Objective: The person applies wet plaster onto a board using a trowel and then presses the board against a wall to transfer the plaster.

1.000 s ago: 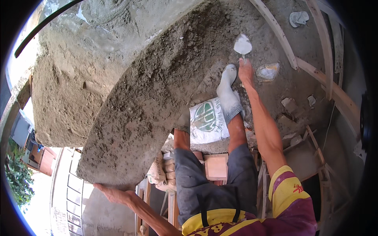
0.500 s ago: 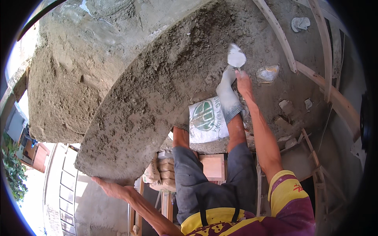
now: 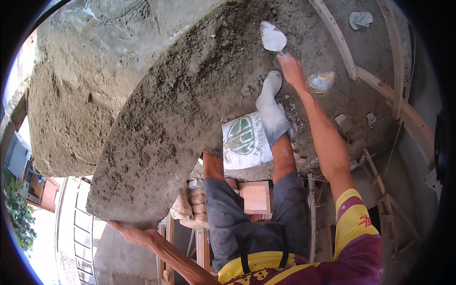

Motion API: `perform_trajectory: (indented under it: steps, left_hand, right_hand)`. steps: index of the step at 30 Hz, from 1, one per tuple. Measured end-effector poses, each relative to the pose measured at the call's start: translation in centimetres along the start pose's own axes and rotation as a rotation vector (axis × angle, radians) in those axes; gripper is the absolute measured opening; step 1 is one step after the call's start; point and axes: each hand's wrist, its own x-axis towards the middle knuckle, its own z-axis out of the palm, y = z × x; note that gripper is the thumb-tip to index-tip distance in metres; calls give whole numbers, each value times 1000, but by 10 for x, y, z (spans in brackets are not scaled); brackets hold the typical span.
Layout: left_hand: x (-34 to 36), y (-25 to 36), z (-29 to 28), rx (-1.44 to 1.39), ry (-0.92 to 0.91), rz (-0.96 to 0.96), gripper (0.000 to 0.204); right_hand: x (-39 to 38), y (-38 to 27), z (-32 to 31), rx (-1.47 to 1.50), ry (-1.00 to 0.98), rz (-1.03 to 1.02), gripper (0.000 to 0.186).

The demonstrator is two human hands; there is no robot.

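Note:
My right hand (image 3: 293,72) grips the handle of a pointed trowel (image 3: 272,37) with a pale, shiny blade, held over the rough grey mortar beyond my booted foot. My left hand (image 3: 134,234) holds the lower edge of a large curved slab (image 3: 144,161) crusted with lumpy mortar; its fingertips lie along that edge. My right leg, in a pale rubber boot (image 3: 267,102), rests beside a white sack with green print (image 3: 244,156). The curved slab partly hides my left leg.
Curved timbers (image 3: 332,33) and planks line the right side. A crumpled scrap (image 3: 360,20) and mortar-smeared plastic (image 3: 321,81) lie near them. Below are stacked sacks (image 3: 197,209) and a wooden panel (image 3: 255,198). A ladder (image 3: 82,229) and plants (image 3: 19,213) show at lower left, past the drop.
My right hand has moved the trowel up and to the left, away from the boot, compared with half a second ago. My left hand still holds the slab's edge; the view has shifted slightly.

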Motion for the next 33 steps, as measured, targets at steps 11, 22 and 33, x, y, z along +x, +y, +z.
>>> perform_trajectory:
  steps: [11,22,33]
  left_hand:
    - [12,0,3,4,-17,-11,89]
    - [12,16,-19,-39,-13,-64,82]
    - [33,18,-24,-152,-59,-62,72]
  right_hand:
    - [-6,39,-14,149,-68,418,55]
    - [-154,-167,-45,182,-104,-30,53]
    - [-171,-57,-13,212,-149,289,59]
